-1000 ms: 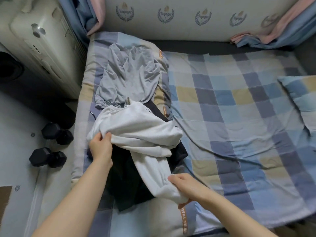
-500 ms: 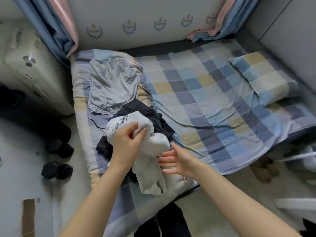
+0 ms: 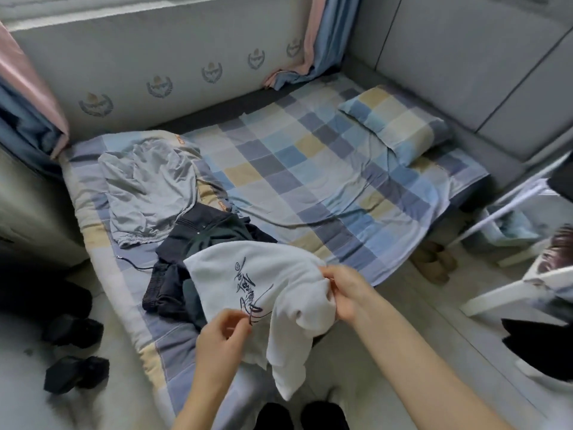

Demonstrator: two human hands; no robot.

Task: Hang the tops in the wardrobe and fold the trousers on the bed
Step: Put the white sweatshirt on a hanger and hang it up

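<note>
Head view shows the white top [image 3: 263, 293] lifted clear of the bed [image 3: 310, 169], probably to find its shoulders for hanging. Left hand [image 3: 224, 339] pinches its lower edge with fingers together; right hand [image 3: 344, 290] grips a bunched fold beside the scrawled black print. It looks thick and soft. Behind the top lie dark trousers [image 3: 198, 240], crumpled, and beyond them a thin grey garment [image 3: 148, 187].

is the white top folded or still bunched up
Bunched, not folded: the white top hangs rumpled between left hand and right hand.
</note>
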